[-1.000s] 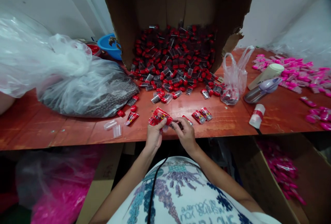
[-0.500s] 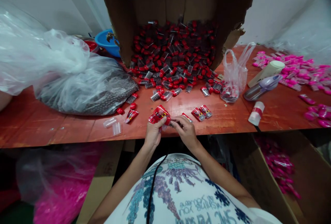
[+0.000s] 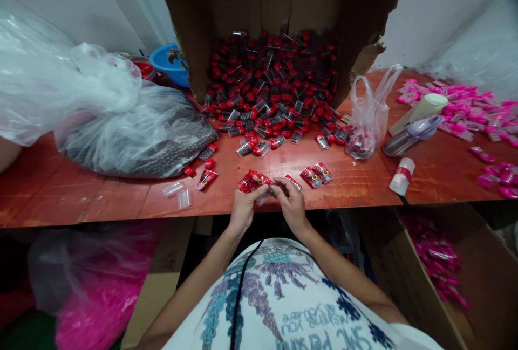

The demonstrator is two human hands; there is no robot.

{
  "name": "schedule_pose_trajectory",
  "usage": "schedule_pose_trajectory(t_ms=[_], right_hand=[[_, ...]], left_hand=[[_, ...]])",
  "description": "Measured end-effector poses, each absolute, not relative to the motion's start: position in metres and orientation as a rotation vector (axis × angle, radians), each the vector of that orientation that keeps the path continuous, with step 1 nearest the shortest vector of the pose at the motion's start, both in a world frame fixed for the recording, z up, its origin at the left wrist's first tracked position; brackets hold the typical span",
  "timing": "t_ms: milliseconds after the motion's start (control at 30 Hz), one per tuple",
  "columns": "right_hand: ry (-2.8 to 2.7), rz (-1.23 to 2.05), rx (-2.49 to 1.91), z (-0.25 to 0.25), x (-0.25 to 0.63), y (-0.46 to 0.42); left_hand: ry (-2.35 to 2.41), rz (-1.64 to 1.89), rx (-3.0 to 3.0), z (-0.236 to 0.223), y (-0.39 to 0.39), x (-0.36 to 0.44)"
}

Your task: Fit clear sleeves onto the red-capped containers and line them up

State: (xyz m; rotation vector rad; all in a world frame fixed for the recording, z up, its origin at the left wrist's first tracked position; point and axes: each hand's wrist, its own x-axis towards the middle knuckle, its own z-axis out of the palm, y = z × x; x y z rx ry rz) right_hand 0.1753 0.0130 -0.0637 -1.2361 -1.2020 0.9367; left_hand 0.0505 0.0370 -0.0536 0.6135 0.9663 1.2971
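My left hand (image 3: 244,207) is closed on a few red printed plastic wrappers (image 3: 254,180), held just over the table's front edge. My right hand (image 3: 292,204) meets it from the right, thumb and fingers pinched together beside the wrappers' right end. Something small and dark shows at those fingertips, too small to name. Beyond the right hand lie a pair of red-wrapped clear containers (image 3: 317,174); part of another wrapped piece (image 3: 293,182) peeks out behind its fingers. To the left are a red-wrapped piece (image 3: 207,178) and clear plastic covers (image 3: 183,198).
A torn cardboard box (image 3: 374,21) on its side spills many red-capped clear containers (image 3: 275,96) onto the red table (image 3: 348,188). At left sits a big clear bag (image 3: 137,134) of dark pieces. A small plastic bag (image 3: 362,123), a bottle (image 3: 408,137) and pink pieces (image 3: 473,107) lie right.
The wrappers in my left hand have tipped over and turned toward the right hand. The fingers of both hands have come closer together. The camera view has shifted slightly.
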Motion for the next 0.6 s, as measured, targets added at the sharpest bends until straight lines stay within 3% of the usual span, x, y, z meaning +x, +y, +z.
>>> schedule_pose_trajectory(t_ms=[133, 400, 600], right_hand=[[-1.250, 1.097, -1.187, -0.065, 0.179, 0.018], [-1.448, 0.824, -1.252, -0.066, 0.176, 0.010], [-0.967, 1.246, -1.139, -0.071, 0.173, 0.016]], left_hand=[[0.969, 1.350, 0.560, -0.052, 0.043, 0.044], [1.054, 1.385, 0.681, -0.053, 0.040, 0.044], [1.014, 1.265, 0.722, -0.051, 0.046, 0.034]])
